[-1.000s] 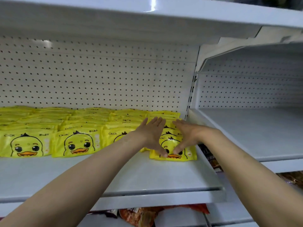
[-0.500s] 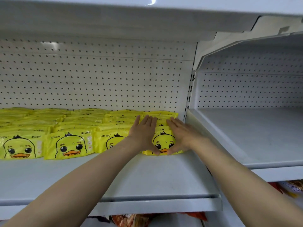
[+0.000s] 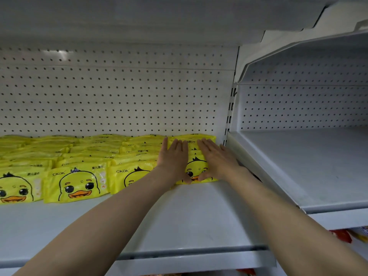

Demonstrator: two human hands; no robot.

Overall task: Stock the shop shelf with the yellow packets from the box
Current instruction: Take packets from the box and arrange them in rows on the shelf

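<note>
Lying flat at the right end of the shelf (image 3: 179,220), the rightmost stack of packets (image 3: 196,168) sits under both hands, its top packet showing a duck face between the thumbs. The left hand (image 3: 174,159) rests palm-down on the stack's left half, fingers straight and together, thumb at the front edge. The right hand (image 3: 216,159) lies the same way on the right half, fingers straight and pointing back toward the pegboard (image 3: 119,96); neither hand curls round anything. Four columns of packets show across the shelf front, each running back in overlapping rows to the pegboard (the rows behind are too squashed together to count). Of the front faces, two ducks (image 3: 78,184) are in full view, a third (image 3: 133,175) is half hidden by the left forearm, and the fourth is the one under the hands. To the right stands a second shelf bay (image 3: 298,170), white and set slightly lower. Below its front edge, red wrappers (image 3: 340,236) peek out.
</note>
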